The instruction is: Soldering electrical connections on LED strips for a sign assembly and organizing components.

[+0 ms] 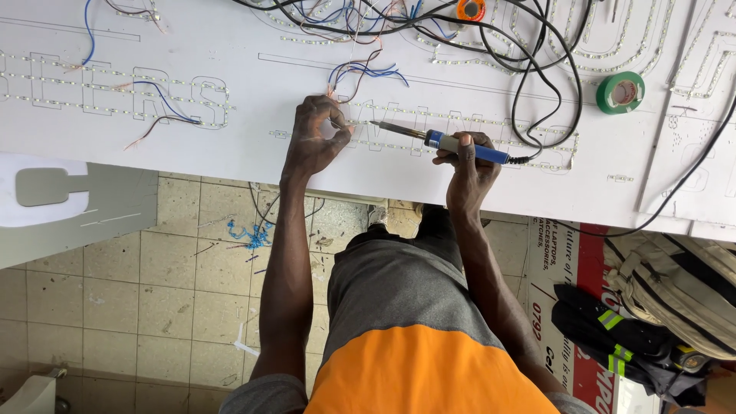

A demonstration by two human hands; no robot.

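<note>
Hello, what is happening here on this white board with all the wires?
A person leans over a white board laid with LED strips and loose wires. The right hand holds a blue soldering iron, its tip aimed toward the left hand, which pinches something small at a strip. A green tape roll lies to the right.

backpack (690, 295): cut off at right edge | orange tape roll (471, 8): cropped at top

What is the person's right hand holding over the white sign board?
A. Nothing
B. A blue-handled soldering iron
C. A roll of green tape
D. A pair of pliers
B. The right hand grips a blue-handled soldering iron, tip pointing toward the left hand.
</note>
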